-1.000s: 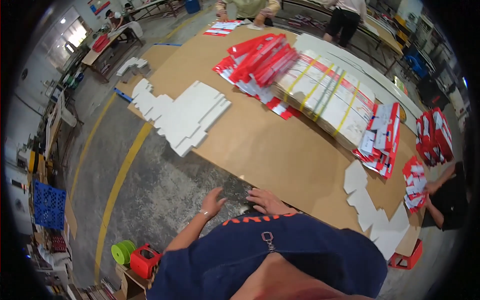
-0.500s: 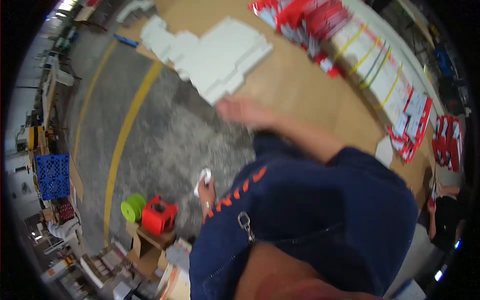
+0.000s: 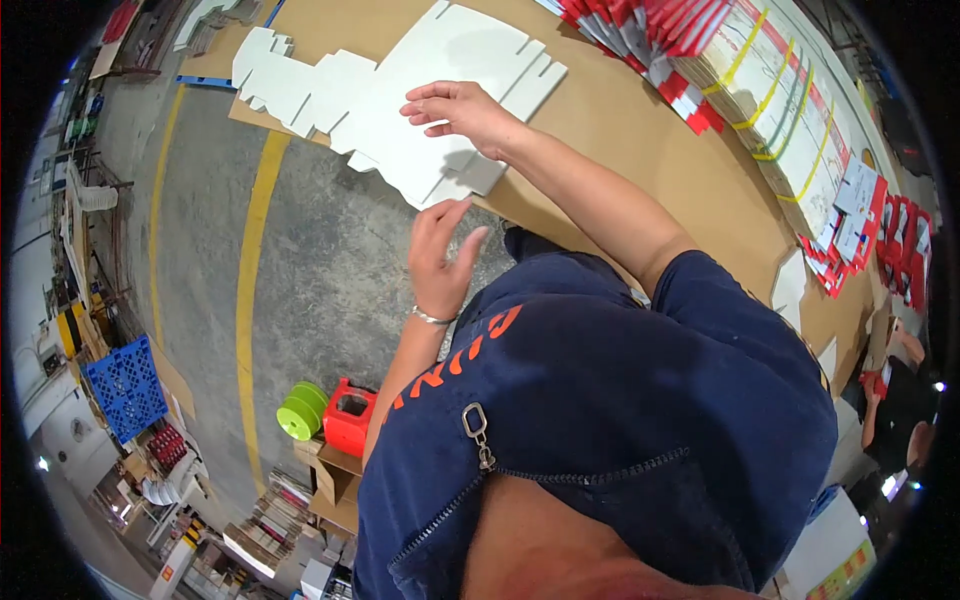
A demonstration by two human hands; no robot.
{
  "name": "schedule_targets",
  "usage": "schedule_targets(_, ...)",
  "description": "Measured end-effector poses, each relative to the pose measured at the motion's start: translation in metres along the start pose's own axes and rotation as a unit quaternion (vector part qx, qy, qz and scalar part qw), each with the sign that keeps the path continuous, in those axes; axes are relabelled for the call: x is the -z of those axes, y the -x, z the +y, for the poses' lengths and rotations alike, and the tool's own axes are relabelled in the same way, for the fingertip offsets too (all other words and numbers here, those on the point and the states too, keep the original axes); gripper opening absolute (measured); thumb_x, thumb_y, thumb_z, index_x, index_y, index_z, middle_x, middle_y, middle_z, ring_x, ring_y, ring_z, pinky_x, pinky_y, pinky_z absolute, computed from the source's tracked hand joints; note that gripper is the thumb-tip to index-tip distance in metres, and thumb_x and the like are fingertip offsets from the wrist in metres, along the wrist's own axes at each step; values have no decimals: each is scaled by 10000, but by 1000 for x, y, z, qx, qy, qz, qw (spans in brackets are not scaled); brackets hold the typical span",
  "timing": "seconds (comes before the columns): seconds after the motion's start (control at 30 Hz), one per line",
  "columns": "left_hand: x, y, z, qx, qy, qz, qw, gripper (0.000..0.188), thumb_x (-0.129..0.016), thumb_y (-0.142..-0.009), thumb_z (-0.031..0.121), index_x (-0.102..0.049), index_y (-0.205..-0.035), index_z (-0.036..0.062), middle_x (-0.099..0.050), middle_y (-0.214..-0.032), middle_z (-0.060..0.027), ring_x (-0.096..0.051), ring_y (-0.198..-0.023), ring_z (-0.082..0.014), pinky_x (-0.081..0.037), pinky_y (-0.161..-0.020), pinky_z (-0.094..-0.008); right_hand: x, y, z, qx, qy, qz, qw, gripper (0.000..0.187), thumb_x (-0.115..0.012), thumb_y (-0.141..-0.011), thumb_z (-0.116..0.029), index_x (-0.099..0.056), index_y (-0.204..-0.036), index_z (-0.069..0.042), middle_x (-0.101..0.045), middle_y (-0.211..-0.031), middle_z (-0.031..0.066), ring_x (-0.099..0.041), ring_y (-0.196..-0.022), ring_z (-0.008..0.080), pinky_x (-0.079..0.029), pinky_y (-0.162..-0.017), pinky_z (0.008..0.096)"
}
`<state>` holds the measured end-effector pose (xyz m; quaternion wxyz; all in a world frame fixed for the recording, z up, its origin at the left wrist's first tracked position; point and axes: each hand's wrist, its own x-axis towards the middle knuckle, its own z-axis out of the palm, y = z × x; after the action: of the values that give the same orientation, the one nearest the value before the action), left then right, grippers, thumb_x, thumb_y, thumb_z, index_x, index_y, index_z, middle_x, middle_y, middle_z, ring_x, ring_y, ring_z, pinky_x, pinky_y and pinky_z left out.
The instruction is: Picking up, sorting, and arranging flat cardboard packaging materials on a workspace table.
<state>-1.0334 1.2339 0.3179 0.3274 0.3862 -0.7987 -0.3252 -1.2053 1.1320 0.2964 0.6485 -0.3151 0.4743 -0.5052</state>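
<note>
A stack of flat white die-cut cardboard blanks [image 3: 420,90] lies at the near edge of a long brown table [image 3: 640,130]. My right hand [image 3: 455,108] reaches over the stack with fingers spread, just above or touching the top blank. Below it, my left hand [image 3: 440,258] is open at the blank's lower corner, over the table edge, holding nothing. A silver bracelet circles my left wrist. My dark blue jacket [image 3: 620,430] with orange lettering fills the lower frame.
Red-and-white printed carton stacks [image 3: 660,40] and strapped bundles [image 3: 800,130] cover the far table. On the grey floor runs a yellow line [image 3: 248,290]. A green reel [image 3: 298,410], red box [image 3: 350,418], blue crate [image 3: 125,385] and cardboard boxes stand lower left. Another person [image 3: 900,410] is at right.
The view has swung closer over the white blanks. My right arm has stretched forward onto the stack, and my left hand has risen from my side to the blank's near corner.
</note>
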Motion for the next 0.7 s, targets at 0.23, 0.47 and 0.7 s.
schedule_targets(0.23, -1, -60, 6, -104, 93, 63, 988, 422, -797, -623, 134, -630, -999, 43, -583, -924, -88, -559, -808, -247, -462, -696, -322, -41, -33, -1, 1, -3, 23, 1000, 296, -533, -886, -165, -552, -1139, -13, -631, -1075, 78, -589, -959, 143, -482, -801, 286)
schedule_targets(0.47, 27, -58, -18, -133, 94, 61, 985, 288, -791, -625, 54, -656, -879, 32, -589, -839, -70, -566, -749, -199, -468, -647, -283, -83, -48, 13, 13, 5, 78, 997, 245, -547, -876, -147, -578, -1082, -19, -657, -1005, 65, -614, -895, 134, -492, -741, 276)
schedule_targets(0.7, 65, -50, -46, -173, 131, 31, 976, 183, -733, -680, -14, -655, -843, 17, -587, -804, -76, -556, -688, -192, -452, -585, -281, -118, -54, 20, 28, 7, 142, 989, 221, -548, -872, -136, -594, -1064, -37, -666, -976, 56, -617, -863, 120, -493, -713, 272)
